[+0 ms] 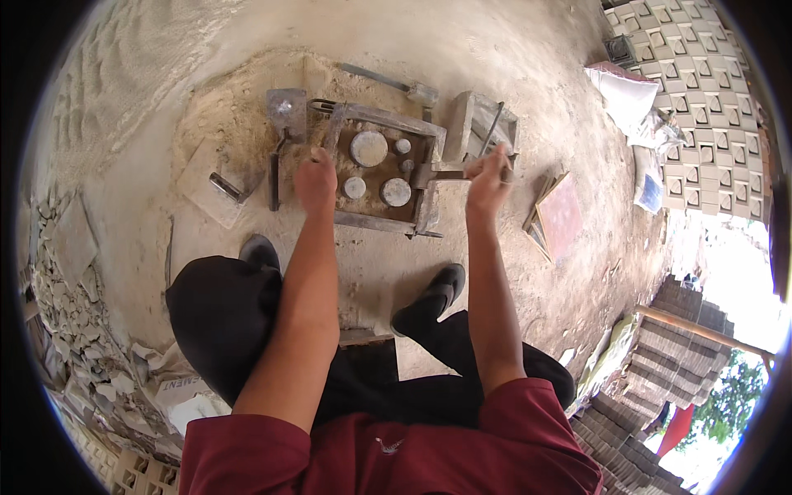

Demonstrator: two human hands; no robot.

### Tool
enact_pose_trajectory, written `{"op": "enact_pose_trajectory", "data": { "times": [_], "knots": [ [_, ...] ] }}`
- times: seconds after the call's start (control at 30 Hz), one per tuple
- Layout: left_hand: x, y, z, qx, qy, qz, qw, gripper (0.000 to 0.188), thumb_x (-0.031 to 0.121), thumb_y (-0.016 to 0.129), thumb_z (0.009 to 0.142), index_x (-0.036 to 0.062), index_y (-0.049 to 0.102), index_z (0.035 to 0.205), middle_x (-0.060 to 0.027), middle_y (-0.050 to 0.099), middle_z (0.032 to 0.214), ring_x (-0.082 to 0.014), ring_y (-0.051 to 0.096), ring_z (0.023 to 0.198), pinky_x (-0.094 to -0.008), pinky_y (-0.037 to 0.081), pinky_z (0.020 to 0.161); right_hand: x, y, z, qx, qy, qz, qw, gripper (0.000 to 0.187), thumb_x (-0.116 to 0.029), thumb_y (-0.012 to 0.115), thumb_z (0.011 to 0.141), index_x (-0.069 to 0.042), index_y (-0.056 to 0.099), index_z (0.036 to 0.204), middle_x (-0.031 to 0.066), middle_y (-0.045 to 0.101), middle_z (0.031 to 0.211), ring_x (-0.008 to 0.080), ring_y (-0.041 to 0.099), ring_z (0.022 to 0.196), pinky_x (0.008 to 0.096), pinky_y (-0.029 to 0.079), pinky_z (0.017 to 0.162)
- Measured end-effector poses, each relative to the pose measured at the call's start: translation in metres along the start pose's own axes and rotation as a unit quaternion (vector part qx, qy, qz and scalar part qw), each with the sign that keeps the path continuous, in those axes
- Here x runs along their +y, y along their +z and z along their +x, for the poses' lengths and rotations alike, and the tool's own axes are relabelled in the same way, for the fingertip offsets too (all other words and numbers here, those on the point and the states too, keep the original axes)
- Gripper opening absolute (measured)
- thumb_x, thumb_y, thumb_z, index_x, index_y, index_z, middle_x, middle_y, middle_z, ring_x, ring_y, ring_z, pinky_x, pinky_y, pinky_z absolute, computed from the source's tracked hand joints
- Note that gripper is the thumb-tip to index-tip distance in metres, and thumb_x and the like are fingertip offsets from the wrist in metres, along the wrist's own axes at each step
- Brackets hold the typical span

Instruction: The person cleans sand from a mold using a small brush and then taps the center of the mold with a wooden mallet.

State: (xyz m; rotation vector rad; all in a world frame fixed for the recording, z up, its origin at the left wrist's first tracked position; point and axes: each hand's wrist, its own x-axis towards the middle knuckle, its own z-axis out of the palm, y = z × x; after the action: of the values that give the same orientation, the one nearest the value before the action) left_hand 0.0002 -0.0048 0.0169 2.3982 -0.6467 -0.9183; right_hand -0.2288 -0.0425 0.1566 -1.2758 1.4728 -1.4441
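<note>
On the ground before me lies a rectangular mould frame with several round grey discs of different sizes inside. My left hand is closed at the frame's left side, and its fingers seem wrapped round that edge. At the right, my right hand grips the handle of a hammer. The hammer's head lies against the frame's right side. Just above that hand, a thin dark rod slants across a grey box-shaped tray; whether the hand touches the rod I cannot tell.
Left of the frame are a trowel and a flat board bearing a small metal piece. A long-handled tool lies beyond it. Right are a reddish panel, sacks and stacked patterned blocks. Rubble lies far left.
</note>
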Motion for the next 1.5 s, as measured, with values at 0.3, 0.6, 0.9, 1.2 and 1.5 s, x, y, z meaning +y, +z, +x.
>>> {"op": "enact_pose_trajectory", "data": {
  "times": [0.3, 0.6, 0.9, 1.2, 1.5],
  "knots": [
    [0.011, -0.004, -0.01, -0.022, -0.008, 0.019, 1.0, 0.064, 0.048, 0.03, 0.096, -0.0045, 0.067, 0.102, -0.0253, 0.065, 0.103, -0.0417, 0.061, 0.099, -0.0534, 0.047, 0.086, -0.03, 0.033, -0.053, -0.027, 0.03, -0.025, 0.999, 0.048, -0.033, 0.046, 0.101, -0.007, 0.04, 0.061, -0.0051, 0.038, 0.056, 0.0043, 0.033, 0.054, 0.0261, 0.026, 0.045],
    [0.006, 0.004, -0.002, 0.012, 0.01, 0.029, 0.999, 0.066, 0.05, 0.029, 0.095, -0.0032, 0.068, 0.099, -0.0257, 0.065, 0.104, -0.0423, 0.062, 0.097, -0.0526, 0.049, 0.086, -0.039, 0.036, -0.051, -0.035, 0.034, -0.007, 0.999, 0.052, -0.039, 0.048, 0.1, -0.006, 0.042, 0.06, -0.0062, 0.036, 0.056, 0.0046, 0.032, 0.055, 0.0272, 0.026, 0.046],
    [-0.002, -0.002, 0.001, 0.017, 0.01, 0.035, 0.999, 0.067, 0.049, 0.027, 0.095, -0.0027, 0.069, 0.097, -0.0241, 0.066, 0.102, -0.0424, 0.062, 0.095, -0.054, 0.049, 0.083, -0.025, 0.024, -0.063, 0.021, 0.019, 0.032, 0.999, 0.054, -0.038, 0.045, 0.101, -0.007, 0.041, 0.057, -0.0043, 0.039, 0.052, 0.0044, 0.033, 0.049, 0.0257, 0.027, 0.044],
    [0.005, 0.003, -0.004, 0.01, 0.012, 0.051, 0.999, 0.067, 0.047, 0.026, 0.097, -0.0051, 0.068, 0.097, -0.0241, 0.066, 0.101, -0.0423, 0.062, 0.095, -0.0534, 0.049, 0.082, -0.008, -0.004, -0.042, 0.08, -0.005, -0.023, 0.997, 0.056, -0.039, 0.041, 0.102, -0.005, 0.044, 0.059, -0.002, 0.041, 0.049, 0.0069, 0.038, 0.047, 0.0272, 0.031, 0.044],
    [0.013, -0.007, -0.017, 0.015, 0.011, 0.059, 0.998, 0.064, 0.045, 0.027, 0.096, -0.0028, 0.068, 0.102, -0.0236, 0.065, 0.107, -0.0409, 0.061, 0.102, -0.0512, 0.046, 0.091, -0.005, 0.003, -0.024, 0.057, 0.004, -0.077, 0.995, 0.054, -0.038, 0.041, 0.102, -0.003, 0.044, 0.06, -0.0007, 0.04, 0.048, 0.0065, 0.038, 0.048, 0.0287, 0.031, 0.044]
  ]
}}
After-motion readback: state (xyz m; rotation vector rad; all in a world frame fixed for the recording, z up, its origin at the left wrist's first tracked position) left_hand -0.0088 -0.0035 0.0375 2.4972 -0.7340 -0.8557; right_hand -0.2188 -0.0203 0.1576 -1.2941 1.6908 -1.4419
